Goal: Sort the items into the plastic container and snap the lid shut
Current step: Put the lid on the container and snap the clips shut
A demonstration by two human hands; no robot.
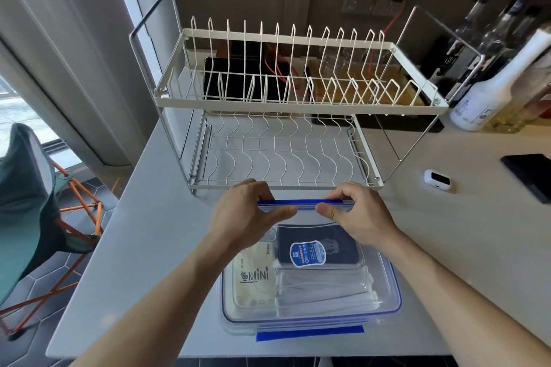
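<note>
The one plastic container (310, 286) sits low in the centre of the frame, on the near part of the pale bench (167, 247), with its clear lid (325, 304) laid over it. Through the lid I count three things: a cream packet printed "MiNi" (253, 277) on the left, a dark blue pack with a blue-and-white label (316, 247) at the upper right, and a clear bag of white contents (325, 289) below that. I see two blue latches: the far latch (304, 203) at the top edge of the container, and the near latch (310, 333) at the bottom edge, lying flat outward.

Both my hands are on the far latch. My left hand (247, 214) pinches its left part, thumb on the near side pointing right, fingers curled over the far side. My right hand (357, 214) grips its right part the same way, thumb pointing left. The two thumb tips are near each other but apart. Both forearms reach in from the bottom corners of the frame.

Just beyond my hands stands one two-tier white wire dish rack (286, 92), filling the middle of the frame. To the right lie one small white device (437, 179) and one black flat object (529, 174). Bottles (495, 86) stand at the upper right. One folding chair (32, 205) shows at the left edge.
</note>
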